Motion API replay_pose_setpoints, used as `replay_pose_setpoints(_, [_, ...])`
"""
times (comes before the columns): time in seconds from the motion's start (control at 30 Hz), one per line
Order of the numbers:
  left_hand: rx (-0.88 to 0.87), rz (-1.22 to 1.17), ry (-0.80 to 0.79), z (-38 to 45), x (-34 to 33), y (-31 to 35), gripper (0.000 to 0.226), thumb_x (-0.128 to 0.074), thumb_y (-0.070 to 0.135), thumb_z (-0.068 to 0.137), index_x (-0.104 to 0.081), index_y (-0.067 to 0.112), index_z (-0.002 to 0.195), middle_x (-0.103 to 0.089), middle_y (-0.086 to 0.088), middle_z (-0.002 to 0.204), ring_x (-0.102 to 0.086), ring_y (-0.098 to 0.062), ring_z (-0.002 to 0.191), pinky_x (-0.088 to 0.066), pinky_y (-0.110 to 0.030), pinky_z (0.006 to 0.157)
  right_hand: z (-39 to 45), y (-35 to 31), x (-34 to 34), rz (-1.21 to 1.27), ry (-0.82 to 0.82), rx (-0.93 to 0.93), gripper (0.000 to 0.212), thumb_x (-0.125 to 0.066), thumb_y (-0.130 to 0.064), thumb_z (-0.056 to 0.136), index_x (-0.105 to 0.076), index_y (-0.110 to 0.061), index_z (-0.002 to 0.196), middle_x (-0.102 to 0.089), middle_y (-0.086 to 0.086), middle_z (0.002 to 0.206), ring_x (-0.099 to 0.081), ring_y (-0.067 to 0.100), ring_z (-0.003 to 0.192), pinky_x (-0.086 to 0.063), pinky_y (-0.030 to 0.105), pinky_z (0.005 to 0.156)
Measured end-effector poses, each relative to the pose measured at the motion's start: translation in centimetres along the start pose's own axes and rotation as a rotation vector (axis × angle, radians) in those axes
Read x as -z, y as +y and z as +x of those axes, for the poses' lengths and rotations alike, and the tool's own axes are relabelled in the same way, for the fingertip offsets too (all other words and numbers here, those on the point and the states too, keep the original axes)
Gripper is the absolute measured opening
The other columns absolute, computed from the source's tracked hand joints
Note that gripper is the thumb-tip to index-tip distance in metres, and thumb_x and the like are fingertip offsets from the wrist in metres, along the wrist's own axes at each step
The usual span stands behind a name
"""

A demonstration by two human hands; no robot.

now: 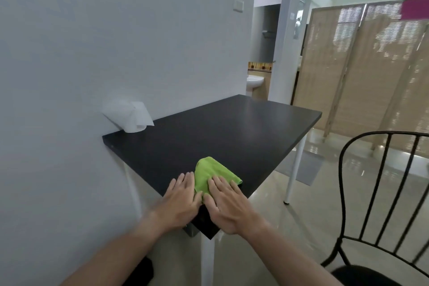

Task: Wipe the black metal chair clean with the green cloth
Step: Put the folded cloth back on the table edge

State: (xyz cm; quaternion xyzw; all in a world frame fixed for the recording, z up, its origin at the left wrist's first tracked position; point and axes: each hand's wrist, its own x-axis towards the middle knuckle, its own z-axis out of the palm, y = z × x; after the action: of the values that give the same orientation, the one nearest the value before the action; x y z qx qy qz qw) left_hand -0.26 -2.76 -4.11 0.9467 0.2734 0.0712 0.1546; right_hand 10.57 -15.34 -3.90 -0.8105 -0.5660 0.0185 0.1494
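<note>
A green cloth [212,173] lies crumpled near the front corner of a black table [232,127]. My left hand [182,202] rests flat on the table, its fingers apart, touching the cloth's left edge. My right hand [226,204] lies flat with its fingers spread on the cloth's near part. Neither hand grips the cloth. The black metal chair [380,193] stands at the right, its barred back upright and its dark seat at the bottom right corner, well apart from both hands.
A white paper object [132,116] leans on the wall at the table's back left. White table legs [293,169] stand on a glossy floor. A woven folding screen [371,69] closes the right background. A doorway with a washbasin [255,81] lies behind.
</note>
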Motion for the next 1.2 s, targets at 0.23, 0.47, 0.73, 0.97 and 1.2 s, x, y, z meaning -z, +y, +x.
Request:
replay_pose_setpoints(0.23, [-0.048,-0.043,0.031,1.9,-0.3,0.3,0.058,-0.029,0.031,0.107,-0.012,0.005,0.156,-0.021,-0.009,0.163,-0.012,-0.022,0.152,-0.008,-0.039,0.123,1.7,1.6,0.2,-0.088,-0.022,-0.094,0.065,-0.025,-0.041,0.102,-0.012,-0.006,0.155,-0.009,0.009,0.165,-0.004,0.020,0.152,-0.003,0.038,0.123])
replay_pose_setpoints(0.47, [0.025,-0.223,0.112,2.4,1.3,-0.6,0.034,-0.040,0.029,0.097,-0.058,0.026,0.125,-0.068,-0.005,0.113,-0.063,-0.027,0.108,-0.050,-0.045,0.094,1.9,3.3,1.6,-0.091,0.047,-0.117,0.048,-0.035,-0.021,0.091,-0.043,-0.010,0.137,-0.044,0.007,0.142,-0.035,0.026,0.135,-0.026,0.043,0.113])
replay_pose_setpoints(0.73, [0.039,-0.403,0.215,2.0,3.4,0.3,0.051,-0.049,-0.005,0.093,-0.057,0.019,0.138,-0.057,0.000,0.140,-0.045,-0.017,0.136,-0.031,-0.022,0.109,1.5,4.0,2.8,-0.214,0.192,0.079,0.014,-0.044,-0.007,0.081,-0.055,-0.015,0.086,-0.058,0.003,0.095,-0.052,0.025,0.094,-0.038,0.033,0.086])
replay_pose_setpoints(0.97, [-0.116,-0.397,0.213,1.4,3.7,0.5,0.081,-0.046,-0.021,0.074,-0.037,0.005,0.149,-0.030,0.005,0.157,-0.025,-0.006,0.143,-0.011,0.008,0.099,0.8,2.9,4.2,0.028,0.090,0.075,0.013,-0.050,-0.019,0.068,-0.042,-0.009,0.064,-0.045,-0.002,0.067,-0.048,0.027,0.064,-0.030,0.031,0.054])
replay_pose_setpoints(1.2, [0.069,0.107,0.166,-0.4,1.3,1.1,0.079,-0.046,0.007,0.073,-0.038,0.021,0.150,-0.010,-0.001,0.166,-0.002,-0.025,0.151,-0.004,-0.045,0.121,1.1,1.8,2.6,-0.040,0.159,-0.025,0.030,-0.039,-0.031,0.089,-0.057,-0.010,0.100,-0.062,0.010,0.111,-0.056,0.028,0.103,-0.040,0.036,0.087])
